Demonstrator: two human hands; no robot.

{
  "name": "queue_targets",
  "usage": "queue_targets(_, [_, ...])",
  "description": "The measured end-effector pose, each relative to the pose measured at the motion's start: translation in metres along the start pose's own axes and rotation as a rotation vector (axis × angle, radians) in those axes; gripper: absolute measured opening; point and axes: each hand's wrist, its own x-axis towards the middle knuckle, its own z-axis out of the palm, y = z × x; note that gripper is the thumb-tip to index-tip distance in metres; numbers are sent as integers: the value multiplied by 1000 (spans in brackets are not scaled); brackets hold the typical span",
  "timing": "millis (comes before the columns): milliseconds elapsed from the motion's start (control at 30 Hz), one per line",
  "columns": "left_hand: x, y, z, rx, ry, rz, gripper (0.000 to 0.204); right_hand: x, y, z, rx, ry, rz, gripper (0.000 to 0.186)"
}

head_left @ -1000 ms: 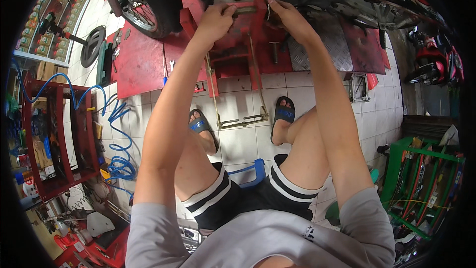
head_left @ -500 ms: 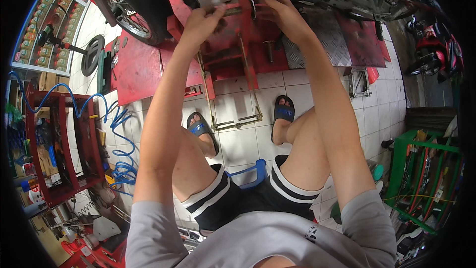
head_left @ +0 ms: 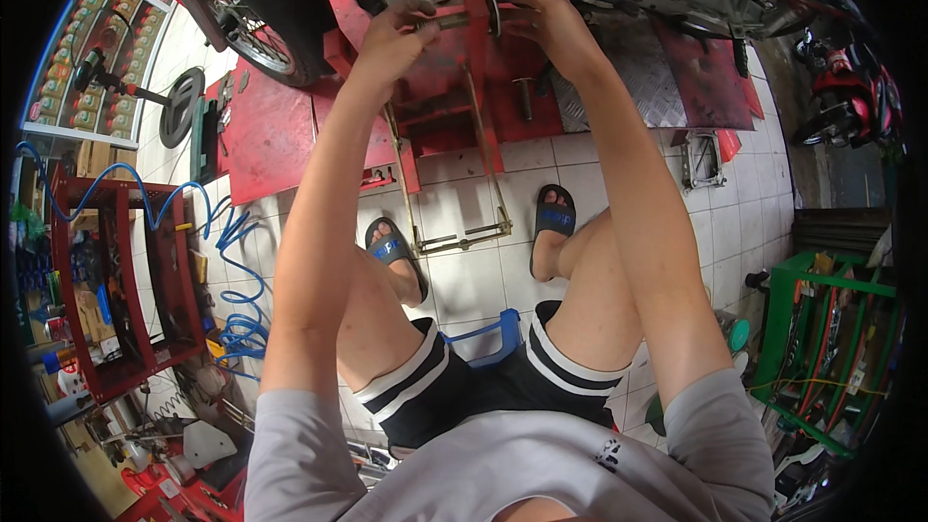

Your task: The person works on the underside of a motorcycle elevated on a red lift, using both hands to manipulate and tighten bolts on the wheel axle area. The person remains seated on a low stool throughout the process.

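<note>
At the far middle, a metal rod (head_left: 452, 19) runs sideways through a red upright post (head_left: 477, 43) of a red metal stand. My left hand (head_left: 389, 46) curls its thumb and fingers around the rod's left end. On the post's right side a thin round disc (head_left: 493, 14) sits on the rod. My right hand (head_left: 559, 24) is just right of this disc, its fingers bent around the rod's right part; the fingertips are partly hidden. Below the stand hangs a narrow metal frame (head_left: 503, 208) reaching down to the floor tiles. A bolt-like metal pin (head_left: 526, 97) lies on the red platform (head_left: 275, 135).
A motorcycle wheel (head_left: 261, 39) stands at the far left, with dark motorcycle parts (head_left: 667, 0) at the far right. A red rack (head_left: 121, 271) and coiled blue hose (head_left: 242, 319) are at left. A green rack (head_left: 822, 358) stands at right. A blue stool (head_left: 507, 333) is beneath me.
My left fingers have opened slightly and shifted at the rod's left end. The fingers of my right hand have shifted a little beside the disc. The stand has not moved.
</note>
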Motion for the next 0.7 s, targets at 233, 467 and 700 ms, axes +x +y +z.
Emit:
queue_targets(233, [9,10,-13,44,-183,-438,41,3,3,1,23,70,31,41])
queue_targets(467, [-1,-10,-6,-138,-50,29,50,8,6,2,-23,86,40,46])
queue_targets(700, [7,11,-12,-116,-283,-461,51,8,7,-2,-17,108,75,41])
